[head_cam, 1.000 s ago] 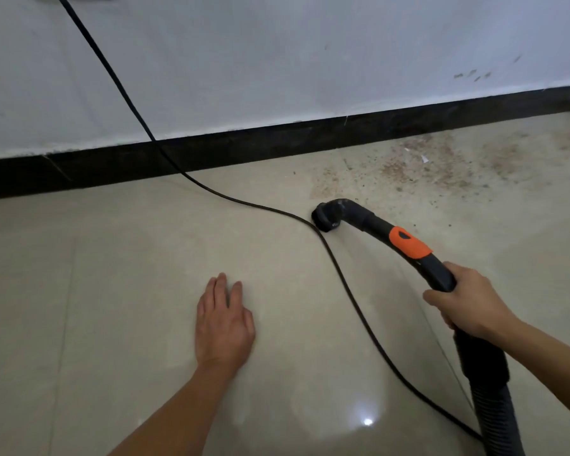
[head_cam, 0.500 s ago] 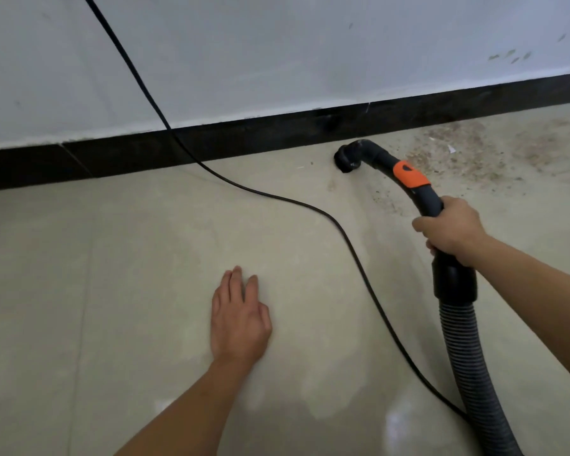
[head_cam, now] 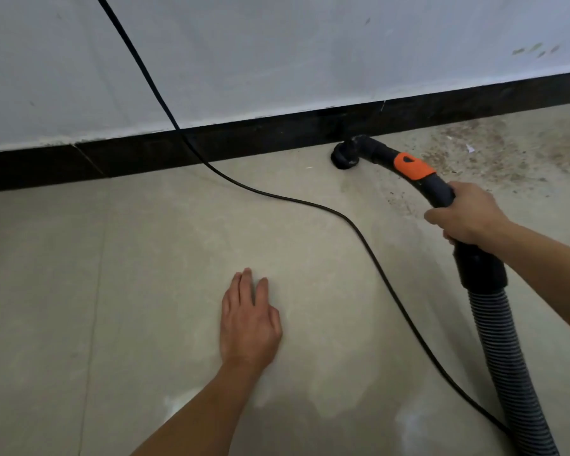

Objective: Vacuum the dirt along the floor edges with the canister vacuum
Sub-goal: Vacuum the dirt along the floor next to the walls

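My right hand (head_cam: 464, 215) grips the black vacuum handle (head_cam: 435, 189), which carries an orange band (head_cam: 412, 166). The round nozzle (head_cam: 344, 155) at its tip sits on the beige tile floor, right against the black baseboard (head_cam: 244, 141). A ribbed grey hose (head_cam: 507, 357) runs from the handle down to the lower right edge. Brown dirt (head_cam: 494, 153) is scattered on the floor by the baseboard, to the right of the nozzle. My left hand (head_cam: 248, 320) rests flat on the floor with straight fingers, well left of the hose.
A black power cord (head_cam: 310, 204) drops from the upper left across the white wall (head_cam: 277, 54), then curves over the floor between my hands toward the lower right. A tile joint (head_cam: 94, 291) runs down the left part of the floor.
My right hand has pushed the nozzle away from me, from the open floor up against the baseboard. My left hand has stayed flat on the floor.
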The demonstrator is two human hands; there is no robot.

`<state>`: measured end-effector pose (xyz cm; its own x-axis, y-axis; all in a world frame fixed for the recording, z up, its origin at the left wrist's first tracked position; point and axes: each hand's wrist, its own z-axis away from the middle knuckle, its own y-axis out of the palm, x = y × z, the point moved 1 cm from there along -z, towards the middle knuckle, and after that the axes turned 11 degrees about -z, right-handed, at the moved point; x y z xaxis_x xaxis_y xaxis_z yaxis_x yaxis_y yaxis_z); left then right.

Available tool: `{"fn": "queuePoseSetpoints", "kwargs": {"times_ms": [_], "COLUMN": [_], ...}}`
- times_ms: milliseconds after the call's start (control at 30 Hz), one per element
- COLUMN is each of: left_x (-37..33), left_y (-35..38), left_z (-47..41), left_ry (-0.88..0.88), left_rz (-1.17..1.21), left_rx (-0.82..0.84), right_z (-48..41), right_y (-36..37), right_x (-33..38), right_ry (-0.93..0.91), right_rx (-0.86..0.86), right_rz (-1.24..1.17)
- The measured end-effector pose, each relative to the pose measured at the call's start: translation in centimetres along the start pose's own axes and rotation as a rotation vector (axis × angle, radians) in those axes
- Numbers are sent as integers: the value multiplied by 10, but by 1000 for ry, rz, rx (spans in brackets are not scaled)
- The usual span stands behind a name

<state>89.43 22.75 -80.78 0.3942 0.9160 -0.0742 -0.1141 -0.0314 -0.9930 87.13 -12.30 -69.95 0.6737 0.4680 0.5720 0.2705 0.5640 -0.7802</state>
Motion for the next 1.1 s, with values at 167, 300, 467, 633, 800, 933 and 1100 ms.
{"fn": "queuePoseSetpoints", "kwargs": {"times_ms": [167,300,467,633,800,933,1100], "left_x": [0,-1,-4,-7,-5,-2,-1], "left_y": [-1,-2,-4,-5,-3,2,4], "left_z": [1,1,4,4,1,-1,-2], "left_ry": [8,6,4,14,12,10,14], "left_rz": [23,20,-5,-40,-39,-28,-27], "left_rx": [-9,-9,17,37,22,1,-6], "right_z": [27,56,80,49,6,1,8], "right_y": [-25,-24,-21,-8,12,52,97], "right_x": [-29,-44,-67,-46,-6,21,55], "right_ry": [41,9,43,56,9,-80,-216], "right_rx": [40,87,31,-41,-52,9,63], "right_rz": [6,12,-33,-84,-123,-110,-62]}}
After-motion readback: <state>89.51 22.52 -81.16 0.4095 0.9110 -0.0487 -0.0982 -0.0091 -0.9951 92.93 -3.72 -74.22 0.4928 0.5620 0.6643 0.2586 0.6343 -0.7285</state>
